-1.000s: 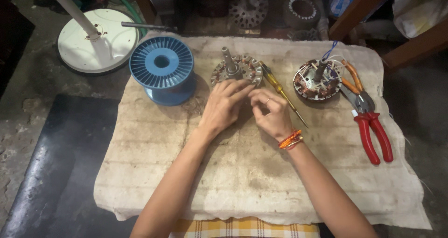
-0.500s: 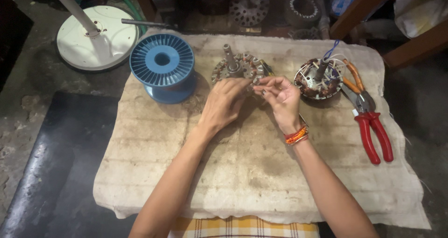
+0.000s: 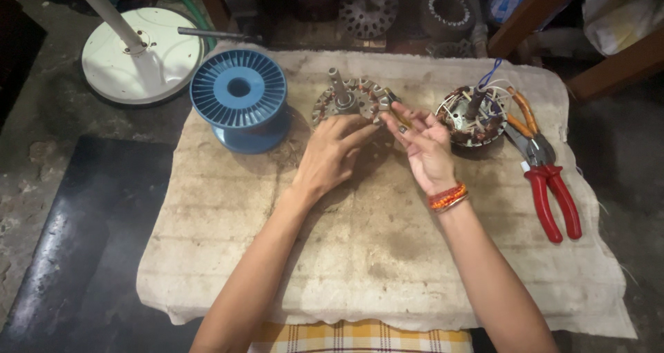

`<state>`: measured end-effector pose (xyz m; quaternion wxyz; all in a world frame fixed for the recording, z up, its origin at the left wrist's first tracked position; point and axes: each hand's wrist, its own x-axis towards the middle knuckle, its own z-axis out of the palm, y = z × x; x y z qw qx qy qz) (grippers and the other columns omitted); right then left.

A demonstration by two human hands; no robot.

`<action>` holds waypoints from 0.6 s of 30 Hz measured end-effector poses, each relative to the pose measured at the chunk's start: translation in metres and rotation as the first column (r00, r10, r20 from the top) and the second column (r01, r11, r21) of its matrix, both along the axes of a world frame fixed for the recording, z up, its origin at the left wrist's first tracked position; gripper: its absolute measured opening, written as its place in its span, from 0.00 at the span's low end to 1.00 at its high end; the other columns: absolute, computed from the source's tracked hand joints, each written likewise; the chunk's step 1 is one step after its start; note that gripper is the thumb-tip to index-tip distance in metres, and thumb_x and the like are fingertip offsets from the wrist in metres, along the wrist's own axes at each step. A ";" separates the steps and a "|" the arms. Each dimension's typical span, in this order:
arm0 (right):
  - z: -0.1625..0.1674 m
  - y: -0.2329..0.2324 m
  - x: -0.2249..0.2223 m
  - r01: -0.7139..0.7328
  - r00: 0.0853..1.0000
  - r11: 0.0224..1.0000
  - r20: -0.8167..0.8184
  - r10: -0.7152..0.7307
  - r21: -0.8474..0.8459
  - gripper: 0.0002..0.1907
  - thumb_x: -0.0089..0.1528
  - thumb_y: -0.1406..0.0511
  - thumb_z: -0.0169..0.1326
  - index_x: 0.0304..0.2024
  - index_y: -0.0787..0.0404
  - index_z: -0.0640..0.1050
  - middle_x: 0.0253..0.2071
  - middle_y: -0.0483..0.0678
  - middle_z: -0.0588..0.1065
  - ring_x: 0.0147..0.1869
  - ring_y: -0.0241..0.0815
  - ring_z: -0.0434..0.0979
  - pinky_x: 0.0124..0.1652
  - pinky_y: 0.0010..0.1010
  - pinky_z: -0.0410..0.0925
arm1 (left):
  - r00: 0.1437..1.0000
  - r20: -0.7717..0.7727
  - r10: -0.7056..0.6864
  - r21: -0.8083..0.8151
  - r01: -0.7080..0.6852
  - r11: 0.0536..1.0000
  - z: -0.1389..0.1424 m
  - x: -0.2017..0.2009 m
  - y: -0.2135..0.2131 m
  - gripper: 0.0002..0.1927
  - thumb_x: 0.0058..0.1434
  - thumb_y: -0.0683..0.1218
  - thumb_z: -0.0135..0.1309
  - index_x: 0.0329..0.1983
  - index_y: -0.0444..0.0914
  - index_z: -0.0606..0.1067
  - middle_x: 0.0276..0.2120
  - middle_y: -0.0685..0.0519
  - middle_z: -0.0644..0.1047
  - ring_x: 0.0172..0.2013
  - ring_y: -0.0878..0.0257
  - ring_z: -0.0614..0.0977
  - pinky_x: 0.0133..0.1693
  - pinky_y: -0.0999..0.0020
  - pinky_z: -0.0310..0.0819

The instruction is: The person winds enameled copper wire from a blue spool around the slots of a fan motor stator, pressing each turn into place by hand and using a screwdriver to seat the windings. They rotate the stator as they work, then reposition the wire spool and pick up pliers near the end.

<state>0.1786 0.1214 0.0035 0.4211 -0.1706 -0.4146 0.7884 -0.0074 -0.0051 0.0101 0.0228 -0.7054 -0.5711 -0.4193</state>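
Note:
My left hand [image 3: 330, 156] reaches forward and its fingertips rest on the near rim of a bare metal stator [image 3: 349, 98] with an upright shaft, which lies on a pale cloth [image 3: 360, 256]. My right hand [image 3: 425, 145] is raised just right of the stator, palm turned up and fingers spread. Nothing shows in it; a fine wire would be too thin to see. Orange bangles circle its wrist. A yellow-handled screwdriver [image 3: 395, 106] lies partly hidden behind its fingers.
A blue plastic spool [image 3: 239, 97] stands at the cloth's far left. A wound stator [image 3: 474, 114] with copper coils and loose wires sits at the far right, next to red-handled pliers [image 3: 550, 194] and orange-handled cutters [image 3: 520, 111]. A white fan base [image 3: 162, 62] stands on the floor.
My right hand has drawn away from the stator to the right and turned palm up with its fingers spread. My left hand stays on the stator's rim.

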 end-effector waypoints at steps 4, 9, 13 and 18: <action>-0.010 0.006 0.000 0.091 0.989 0.991 0.107 -0.101 0.095 0.10 0.62 0.80 0.53 0.44 0.67 0.71 0.55 0.61 0.76 0.59 0.53 0.80 0.59 0.36 0.73 | 1.000 -0.021 0.002 -0.025 -0.003 1.000 -0.001 0.002 0.002 0.26 0.58 0.40 0.59 0.62 0.39 0.76 0.59 0.49 0.75 0.59 0.52 0.74 0.60 0.56 0.67; -0.023 0.011 -0.008 0.233 0.891 0.773 0.190 -0.413 0.589 0.08 0.61 0.80 0.56 0.40 0.67 0.76 0.43 0.56 0.81 0.49 0.42 0.85 0.53 0.32 0.79 | 0.998 -0.059 0.031 -0.050 -0.034 0.998 -0.002 0.004 0.005 0.27 0.59 0.43 0.60 0.63 0.37 0.74 0.60 0.49 0.75 0.60 0.51 0.73 0.61 0.55 0.64; -0.027 0.004 -0.005 0.175 0.761 0.725 0.376 -0.529 0.666 0.06 0.61 0.79 0.56 0.35 0.65 0.77 0.39 0.51 0.83 0.38 0.34 0.82 0.40 0.25 0.76 | 0.997 -0.072 0.040 -0.066 -0.045 0.997 -0.002 0.005 0.005 0.29 0.58 0.41 0.59 0.65 0.38 0.74 0.60 0.47 0.73 0.60 0.51 0.72 0.61 0.55 0.64; -0.025 0.000 -0.002 0.110 0.796 0.741 0.388 -0.465 0.662 0.08 0.61 0.80 0.56 0.31 0.65 0.73 0.40 0.48 0.83 0.40 0.29 0.80 0.42 0.20 0.74 | 0.999 -0.030 0.030 -0.078 -0.032 0.996 -0.002 0.005 0.002 0.31 0.56 0.39 0.58 0.66 0.40 0.72 0.60 0.46 0.72 0.59 0.50 0.72 0.61 0.54 0.64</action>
